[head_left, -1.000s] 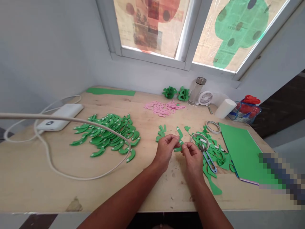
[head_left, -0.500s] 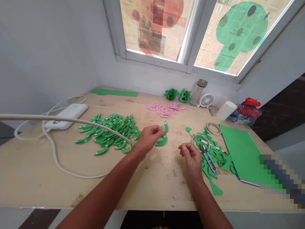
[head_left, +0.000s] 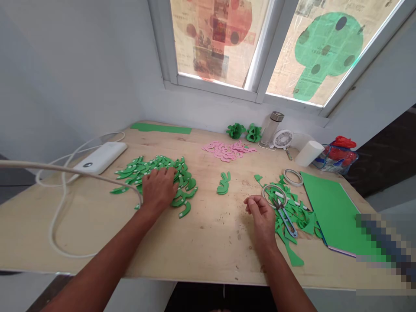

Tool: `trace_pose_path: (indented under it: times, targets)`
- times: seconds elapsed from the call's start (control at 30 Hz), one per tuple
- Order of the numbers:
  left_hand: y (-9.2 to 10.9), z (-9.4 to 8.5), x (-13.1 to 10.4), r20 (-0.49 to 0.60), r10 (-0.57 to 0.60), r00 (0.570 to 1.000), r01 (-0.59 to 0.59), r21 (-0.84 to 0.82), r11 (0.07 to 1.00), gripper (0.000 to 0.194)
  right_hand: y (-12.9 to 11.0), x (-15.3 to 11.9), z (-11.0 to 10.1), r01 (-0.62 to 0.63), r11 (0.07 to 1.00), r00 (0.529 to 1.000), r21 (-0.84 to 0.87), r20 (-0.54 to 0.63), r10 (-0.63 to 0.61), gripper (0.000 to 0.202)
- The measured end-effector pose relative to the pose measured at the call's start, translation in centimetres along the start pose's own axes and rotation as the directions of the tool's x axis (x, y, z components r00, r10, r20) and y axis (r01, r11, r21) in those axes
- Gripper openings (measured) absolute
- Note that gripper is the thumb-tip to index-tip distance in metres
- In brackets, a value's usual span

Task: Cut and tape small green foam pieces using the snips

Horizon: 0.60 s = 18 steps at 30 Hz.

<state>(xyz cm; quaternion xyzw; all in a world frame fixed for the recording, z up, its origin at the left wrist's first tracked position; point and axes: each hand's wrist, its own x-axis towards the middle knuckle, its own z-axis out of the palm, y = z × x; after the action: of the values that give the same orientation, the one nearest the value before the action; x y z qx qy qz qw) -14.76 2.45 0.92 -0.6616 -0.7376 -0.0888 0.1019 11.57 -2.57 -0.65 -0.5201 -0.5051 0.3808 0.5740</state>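
My left hand lies palm down on the pile of curved green paper pieces, which carry small white patches. Its fingers reach over the pile, and what is under them is hidden. A small stack of green curved pieces rests on the table between my hands. My right hand is held with fingers curled and thumb near the fingertips, just left of the green scraps. I cannot make out anything in it. Scissors and a tape roll lie on those scraps.
Pink paper pieces, two green paper flowers, a bottle and a small fan are at the back. A power bank with a looping cable is at left, green sheets at right.
My left hand has moved left from the small green stack to the large pile, and several pile pieces have shifted. My right hand has hardly moved. The view has shifted slightly.
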Motion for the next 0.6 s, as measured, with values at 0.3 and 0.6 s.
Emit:
trace_pose_path:
  times: [0.3,0.6]
  targets:
    - [-0.5,0.3,-0.7,0.016,0.008,1.0,-0.006,-0.131,0.991,0.022,0.1,-0.1,0.2,-0.016,1.0,1.0,0.025,-0.017,0.017,0.017]
    - [7.1,-7.3,-5.5,0.14,0.177,0.974,0.094,-0.965,0.244,0.016,0.1,-0.2,0.3,0.008,1.0,1.0,-0.01,-0.011,-0.009,0.016]
